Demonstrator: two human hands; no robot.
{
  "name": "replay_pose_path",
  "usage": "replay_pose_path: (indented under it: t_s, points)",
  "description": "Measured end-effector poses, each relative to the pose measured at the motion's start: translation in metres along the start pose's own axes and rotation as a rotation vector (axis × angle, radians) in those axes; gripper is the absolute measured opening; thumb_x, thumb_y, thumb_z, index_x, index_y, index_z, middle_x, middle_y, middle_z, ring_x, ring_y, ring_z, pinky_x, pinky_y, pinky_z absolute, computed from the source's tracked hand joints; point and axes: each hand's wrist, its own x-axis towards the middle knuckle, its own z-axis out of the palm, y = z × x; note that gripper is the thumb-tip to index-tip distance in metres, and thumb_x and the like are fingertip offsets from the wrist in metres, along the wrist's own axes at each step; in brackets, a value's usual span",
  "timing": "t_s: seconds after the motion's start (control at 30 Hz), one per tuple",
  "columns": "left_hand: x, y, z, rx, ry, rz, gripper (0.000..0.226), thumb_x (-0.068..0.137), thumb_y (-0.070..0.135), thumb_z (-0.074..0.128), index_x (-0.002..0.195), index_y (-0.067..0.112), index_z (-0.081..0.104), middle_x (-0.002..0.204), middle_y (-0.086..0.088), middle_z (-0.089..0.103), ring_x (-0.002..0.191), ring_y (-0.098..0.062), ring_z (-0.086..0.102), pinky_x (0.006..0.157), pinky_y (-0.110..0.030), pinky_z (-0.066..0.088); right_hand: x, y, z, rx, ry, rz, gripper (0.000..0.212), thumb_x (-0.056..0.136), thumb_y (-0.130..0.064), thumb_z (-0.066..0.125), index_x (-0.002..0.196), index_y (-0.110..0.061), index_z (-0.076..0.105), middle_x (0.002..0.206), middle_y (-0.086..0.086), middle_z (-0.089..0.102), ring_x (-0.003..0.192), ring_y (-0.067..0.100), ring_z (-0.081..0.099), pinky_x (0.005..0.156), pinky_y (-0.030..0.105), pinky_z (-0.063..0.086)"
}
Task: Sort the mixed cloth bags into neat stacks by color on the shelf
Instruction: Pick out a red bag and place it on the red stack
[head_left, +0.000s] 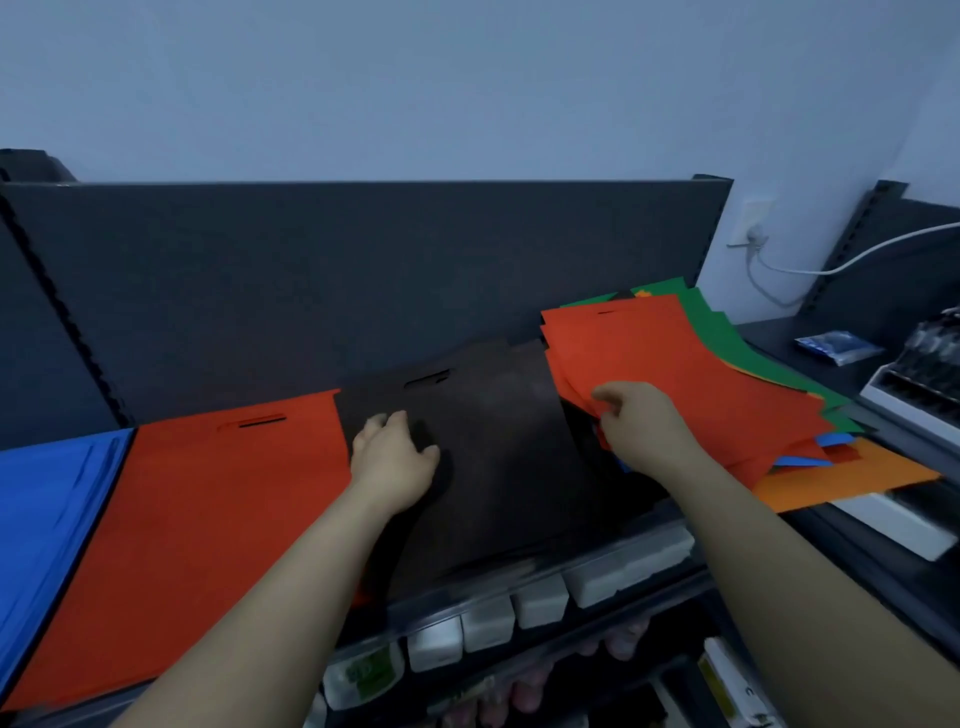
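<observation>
I am working along one shelf (613, 564), taking the dark brown stack (509, 447) as my marker. It is lying flat, matte and felt-like, rectangular, with one narrow handle slot cut near its far edge.

My left grip (395, 457) is resting on the left part of the dark brown stack, fingers loosely bent and apart, clamping nothing.

Two more sorted stacks are lying left of the dark brown stack. The red stack (208, 499) is just beside it, its edge touching, and is showing one handle slot. The blue stack (47, 499) is lying farther left, beyond the red one.

Right of the dark brown stack, one mixed pile (779, 415) is sitting fanned and uneven, in four colours. The red bags (675, 364) are lying on top, green bags (711, 332) behind them, an orange bag (841, 478) at the bottom, and blue corners (836, 439) are peeking out between.

My right grip (639, 421) is pinching the near edge of the red bags, thumb above and fingers curled beneath, just right of the dark brown stack.

Behind the dark brown stack, the dark back panel (363, 270) is standing smooth and upright.
</observation>
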Motion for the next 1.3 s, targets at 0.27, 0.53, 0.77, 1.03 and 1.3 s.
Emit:
replay_pose_path:
  t_s: [0.27, 0.53, 0.77, 1.03, 1.3]
  points:
    - [0.005, 0.073, 0.046, -0.263, -0.142, 0.149, 0.052, 0.093, 0.022, 0.06, 0.141, 0.011, 0.045, 0.137, -0.004, 0.053, 0.124, -0.018, 0.051, 0.104, -0.027, 0.039, 0.019, 0.052, -0.032, -0.163, -0.15, 0.157, 0.06, 0.086, -0.039, 0.066, 0.13, -0.002, 0.053, 0.133, 0.016, 0.055, 0.122, 0.03, 0.051, 0.098, 0.033, 0.04]
    - [0.033, 0.116, 0.091, -0.286, -0.217, 0.127, 0.047, 0.094, 0.015, 0.057, 0.139, 0.007, 0.047, 0.133, -0.007, 0.057, 0.12, -0.018, 0.054, 0.098, -0.022, 0.038, 0.056, 0.089, -0.025, -0.233, -0.313, 0.167, 0.082, 0.059, -0.072, 0.07, 0.113, -0.011, 0.059, 0.118, 0.01, 0.061, 0.107, 0.031, 0.057, 0.093, 0.042, 0.048]
    - [0.051, 0.153, 0.117, -0.279, -0.171, 0.159, 0.032, 0.095, 0.005, 0.048, 0.125, -0.003, 0.054, 0.113, -0.012, 0.06, 0.107, -0.024, 0.057, 0.085, -0.024, 0.041, 0.078, 0.122, -0.037, -0.233, -0.318, 0.207, 0.095, 0.065, -0.075, 0.063, 0.131, -0.009, 0.052, 0.134, 0.012, 0.052, 0.121, 0.031, 0.05, 0.102, 0.044, 0.043]
    - [0.071, 0.175, 0.131, -0.108, -0.142, 0.258, 0.05, 0.1, 0.02, 0.04, 0.148, 0.01, 0.029, 0.149, -0.013, 0.037, 0.136, -0.03, 0.035, 0.11, -0.03, 0.027, 0.088, 0.149, -0.051, -0.274, -0.287, 0.2, 0.087, 0.075, -0.072, 0.058, 0.144, -0.023, 0.038, 0.148, 0.01, 0.031, 0.135, 0.033, 0.028, 0.111, 0.045, 0.027]
    - [0.062, 0.163, 0.137, -0.353, -0.054, 0.07, 0.045, 0.091, 0.02, 0.058, 0.133, 0.011, 0.047, 0.138, -0.01, 0.044, 0.112, -0.022, 0.055, 0.094, -0.029, 0.045, 0.09, 0.163, -0.06, -0.251, -0.264, 0.218, 0.094, 0.063, -0.077, 0.064, 0.141, -0.03, 0.04, 0.146, 0.009, 0.031, 0.136, 0.031, 0.028, 0.11, 0.045, 0.025]
